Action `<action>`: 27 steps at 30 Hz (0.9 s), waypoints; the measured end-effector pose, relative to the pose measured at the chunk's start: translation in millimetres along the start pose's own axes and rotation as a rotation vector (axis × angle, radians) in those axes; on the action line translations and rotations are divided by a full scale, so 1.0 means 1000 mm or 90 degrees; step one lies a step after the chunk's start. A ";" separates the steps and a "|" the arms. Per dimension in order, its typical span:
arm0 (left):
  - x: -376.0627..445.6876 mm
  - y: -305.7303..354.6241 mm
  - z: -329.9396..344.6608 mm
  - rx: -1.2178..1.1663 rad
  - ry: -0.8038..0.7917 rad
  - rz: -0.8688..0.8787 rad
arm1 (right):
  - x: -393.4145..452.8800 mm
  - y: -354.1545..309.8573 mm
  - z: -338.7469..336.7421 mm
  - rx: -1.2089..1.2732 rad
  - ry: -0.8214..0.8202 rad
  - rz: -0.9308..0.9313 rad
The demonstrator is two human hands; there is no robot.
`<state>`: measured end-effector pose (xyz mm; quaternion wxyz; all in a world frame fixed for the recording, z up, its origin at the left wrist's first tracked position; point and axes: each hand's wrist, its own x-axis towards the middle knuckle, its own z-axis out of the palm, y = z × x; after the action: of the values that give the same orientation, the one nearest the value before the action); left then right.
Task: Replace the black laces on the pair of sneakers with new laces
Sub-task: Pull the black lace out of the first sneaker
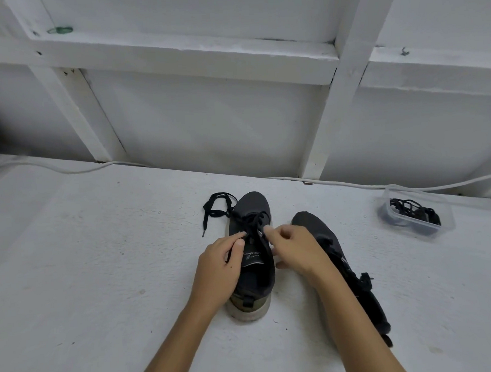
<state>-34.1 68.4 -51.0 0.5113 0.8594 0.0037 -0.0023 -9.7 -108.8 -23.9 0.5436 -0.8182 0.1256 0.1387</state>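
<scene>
Now, left sneaker (251,242): it stood upright on the white floor (86,265) in front of me, its long axis running straight away from me, toe toward the wall and heel nearest my body.
Right sneaker (339,263): it lay just beside the first, on my right, tipped onto its side; its long axis slanted, toe away from me and leaning left, heel toward my right forearm, which covered part of it.
Black lace (214,213): partly threaded over the left sneaker's tongue, with a loose loop and one tipped end trailing on the floor left of the toe.
Left hand (218,265): my fingers were curled and pinched the lace at the left eyelet row.
Right hand (294,248): my fingers were curled at the right eyelet row, thumb and forefinger closed on the lace there.
Plastic tub (419,222): clear, well apart to my right near the wall, holding a tangle of dark laces (410,208).
White cable (352,184): it ran along the foot of the wall.
</scene>
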 end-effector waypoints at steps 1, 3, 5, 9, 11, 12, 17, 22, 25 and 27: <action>0.000 0.001 0.001 -0.002 0.003 0.000 | -0.001 0.003 0.001 -0.004 -0.008 -0.020; 0.000 0.003 0.001 0.001 0.005 0.004 | 0.001 0.007 0.003 -0.047 0.003 -0.085; -0.001 0.003 0.000 0.001 0.004 0.005 | 0.004 0.007 0.005 -0.069 0.028 -0.114; -0.002 0.001 -0.001 -0.008 -0.004 -0.010 | 0.011 -0.007 -0.005 0.182 0.195 -0.028; -0.001 0.001 0.000 -0.003 -0.001 -0.013 | 0.008 -0.012 -0.010 0.166 0.154 -0.003; -0.001 0.001 0.000 -0.004 0.002 -0.014 | 0.005 -0.011 -0.009 0.130 0.092 0.011; -0.001 0.001 0.000 0.003 0.009 -0.012 | 0.004 0.002 0.008 0.015 0.014 -0.024; -0.001 0.001 -0.001 0.000 -0.002 -0.011 | 0.014 -0.011 -0.014 0.270 0.283 -0.019; 0.000 0.002 0.000 0.005 -0.001 -0.010 | 0.005 -0.013 -0.014 0.121 0.135 0.017; 0.001 0.001 0.000 0.013 0.004 -0.007 | -0.001 -0.007 -0.003 0.009 0.010 0.019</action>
<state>-33.5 67.4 -50.0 0.5027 0.8644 0.0104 -0.0024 -8.3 -108.7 -16.5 0.5463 -0.8134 0.1431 0.1396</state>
